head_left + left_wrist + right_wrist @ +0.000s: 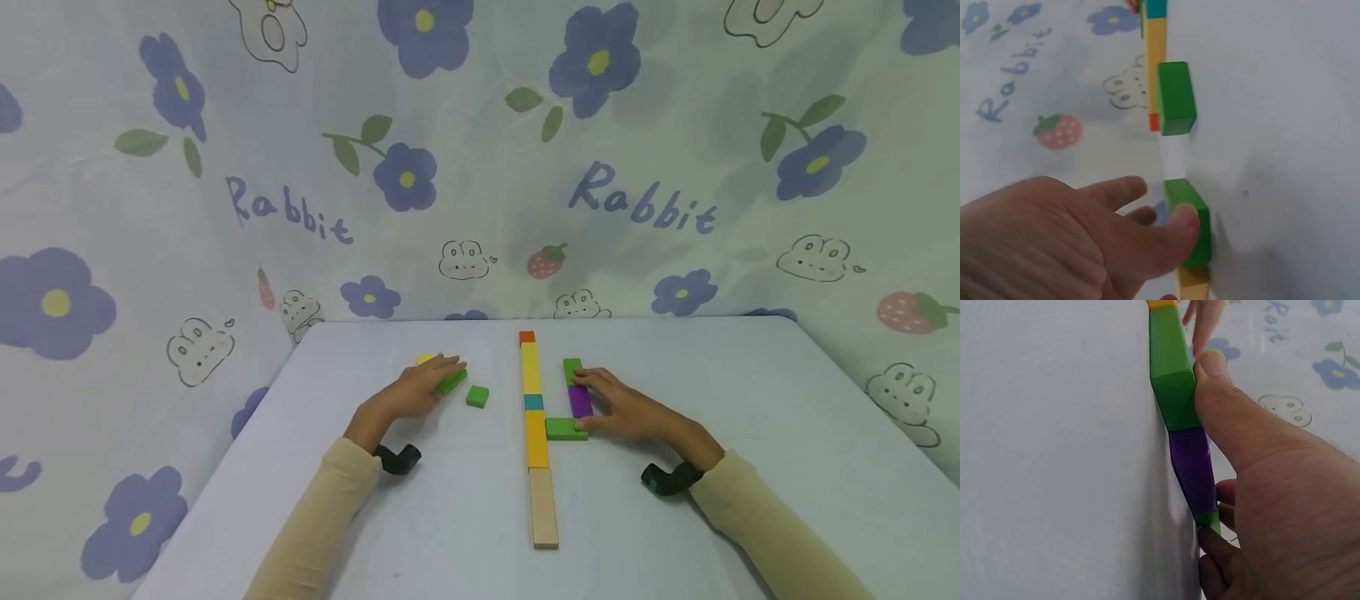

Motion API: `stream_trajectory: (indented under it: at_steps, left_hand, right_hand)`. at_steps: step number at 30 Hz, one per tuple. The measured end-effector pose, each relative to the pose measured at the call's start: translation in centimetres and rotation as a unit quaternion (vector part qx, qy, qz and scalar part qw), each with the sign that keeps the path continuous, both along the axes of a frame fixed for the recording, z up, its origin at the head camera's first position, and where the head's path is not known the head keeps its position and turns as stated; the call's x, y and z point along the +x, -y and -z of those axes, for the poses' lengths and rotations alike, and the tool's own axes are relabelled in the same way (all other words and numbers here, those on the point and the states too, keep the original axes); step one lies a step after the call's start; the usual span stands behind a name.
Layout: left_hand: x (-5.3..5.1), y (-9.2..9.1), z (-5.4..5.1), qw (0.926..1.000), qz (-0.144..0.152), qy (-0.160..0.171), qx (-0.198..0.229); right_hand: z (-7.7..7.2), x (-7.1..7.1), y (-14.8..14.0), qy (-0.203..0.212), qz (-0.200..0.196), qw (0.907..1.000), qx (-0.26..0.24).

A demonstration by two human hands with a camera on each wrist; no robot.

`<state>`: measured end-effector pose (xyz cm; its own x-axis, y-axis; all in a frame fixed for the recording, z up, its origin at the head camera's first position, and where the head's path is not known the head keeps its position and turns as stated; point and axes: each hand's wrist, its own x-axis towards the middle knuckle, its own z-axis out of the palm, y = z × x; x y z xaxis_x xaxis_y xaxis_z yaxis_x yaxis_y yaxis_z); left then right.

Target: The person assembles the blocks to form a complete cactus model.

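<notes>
My left hand (408, 393) reaches over a green block (452, 382), fingers extended; in the left wrist view the thumb overlaps its side. A yellow block (424, 358) lies partly hidden behind that hand, and a small green block (477, 397) stands just to its right. My right hand (626, 407) spans a purple block (580, 402). Its thumb touches a green block (564, 429) lying crosswise, while its fingers rest by another green block (572, 367) at the far end. In the right wrist view these three blocks meet end to end.
A straight row of blocks runs up the white table (300, 500): wooden (543, 508), orange-yellow (537, 440), teal (533, 402), yellow (530, 367) and red (527, 337). The crosswise green block meets its right side. A patterned curtain (480, 167) hangs behind.
</notes>
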<state>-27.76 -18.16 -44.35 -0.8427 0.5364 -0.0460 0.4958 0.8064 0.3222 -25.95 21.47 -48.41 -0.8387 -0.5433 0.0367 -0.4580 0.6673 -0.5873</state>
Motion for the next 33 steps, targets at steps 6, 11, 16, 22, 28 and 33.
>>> stream_trajectory:
  at_steps: [6,11,16,22,28,33]
  left_hand:
    - [0.1,-0.2,0.6,0.9993,0.001,-0.027,-0.024]
    - [0.0,-0.6,0.3,0.9984,-0.038,-0.026,-0.031]
    - [0.1,-1.1,-0.3,0.9966,-0.067,-0.031,-0.036]
    - [1.0,-1.4,-1.9,0.9971,-0.047,0.032,-0.050]
    - [2.5,-2.6,-3.1,0.9815,0.029,0.188,-0.027]
    - [3.0,-3.7,-2.7,0.9668,0.071,0.245,0.013]
  right_hand:
    - [0.0,0.2,-0.1,-0.014,-0.008,0.9999,0.001]
    - [-0.4,0.1,-0.2,-0.011,-0.009,0.9999,-0.001]
    - [-0.5,-0.1,-0.1,-0.008,0.000,1.0000,0.001]
    - [-0.6,-0.1,-0.2,-0.002,-0.001,1.0000,0.001]
    - [-0.4,0.0,-0.3,0.003,-0.002,1.0000,-0.003]
    - [0.0,0.0,-0.3,0.007,-0.005,0.9999,-0.009]
